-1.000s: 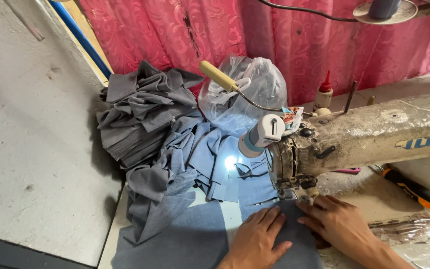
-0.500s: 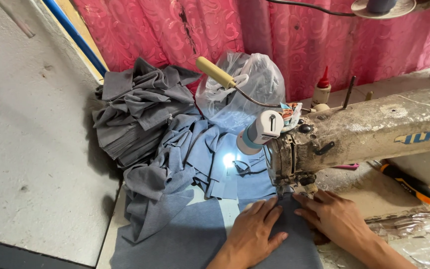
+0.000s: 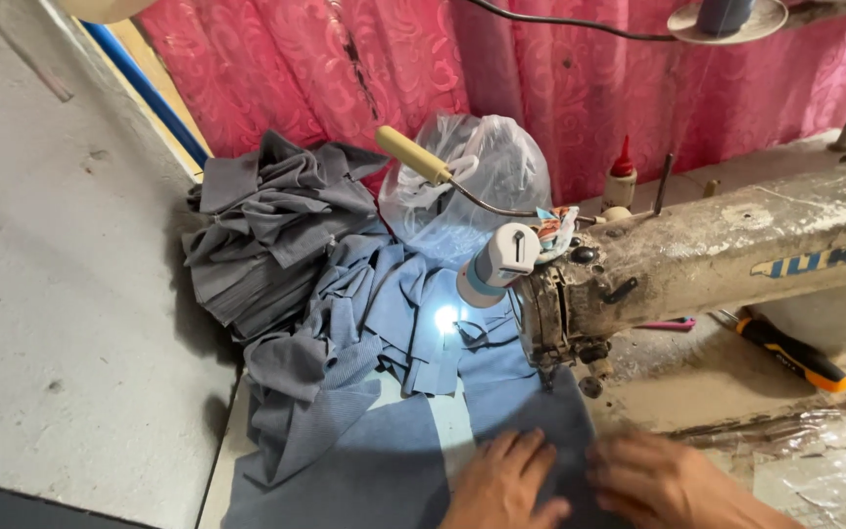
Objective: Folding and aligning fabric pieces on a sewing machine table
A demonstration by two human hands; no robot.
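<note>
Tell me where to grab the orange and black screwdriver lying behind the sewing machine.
Probably by the orange and black handle of the screwdriver, coming from above at the right: it lies flat on the table with its far end tucked under the sewing machine.

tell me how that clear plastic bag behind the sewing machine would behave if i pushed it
The clear plastic bag looks thin and crinkled, so it would probably dent rather than resist. It seems puffed up and loosely filled, so likely light and apt to slide or topple toward the grey fabric pile beside it.

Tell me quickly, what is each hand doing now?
Left hand: open, flat on the blue fabric.
Right hand: open, pressing the same fabric.
</note>
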